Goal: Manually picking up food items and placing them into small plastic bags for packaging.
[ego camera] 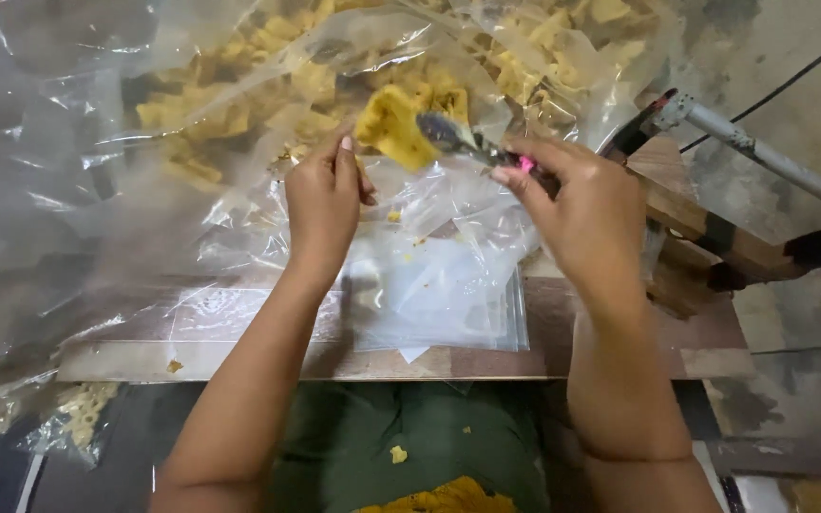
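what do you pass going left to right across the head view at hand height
crumpled clear plastic sheet → left hand → yellow snack piece → spoon → right hand → grey metal pipe

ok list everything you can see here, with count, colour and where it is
large clear plastic bag: one, transparent, spread across the top and left
yellow fried snack pieces: many, yellow, heaped inside the large bag
small clear plastic pouches: a flat stack, transparent, centre of the board
wooden board: one, brown, under the pouches
metal spoon: one, grey, carrying a yellow piece, top centre
grey metal rod: one, upper right
green cloth: one, on the lap, bottom centre
left hand: at the pouch opening
right hand: holding the spoon
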